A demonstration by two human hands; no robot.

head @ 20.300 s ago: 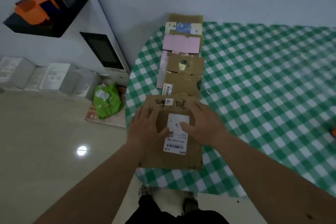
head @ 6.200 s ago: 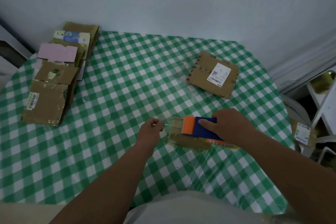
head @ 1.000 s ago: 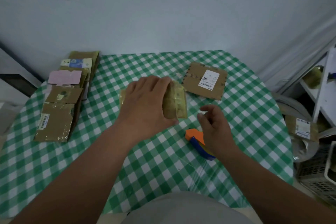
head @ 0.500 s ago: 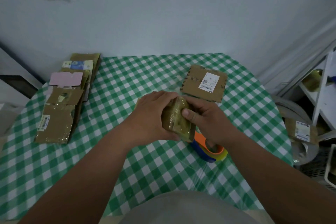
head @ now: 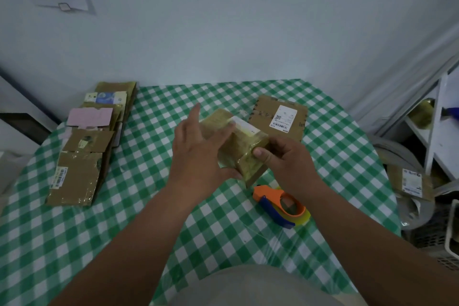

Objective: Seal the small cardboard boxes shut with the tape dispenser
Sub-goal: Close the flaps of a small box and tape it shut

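A small cardboard box (head: 241, 146) wrapped in glossy tape is tilted just above the green checked table (head: 149, 206), at its middle. My left hand (head: 196, 154) lies flat against the box's left face, fingers straight, index raised. My right hand (head: 285, 164) grips the box's right end, thumb on the near corner. The orange and blue tape dispenser (head: 280, 204) lies on the cloth below my right wrist, untouched. A flat cardboard box with a white label (head: 278, 119) rests behind the held one.
A row of flattened cardboard boxes (head: 87, 151) runs along the table's left side, one topped with pink card (head: 89, 117). A white shelf (head: 437, 131) and more labelled parcels (head: 409, 181) stand off the table's right edge. The wall is close behind.
The box has been turned and raised between both hands. My left fingers have straightened against its side. The dispenser stays on the cloth.
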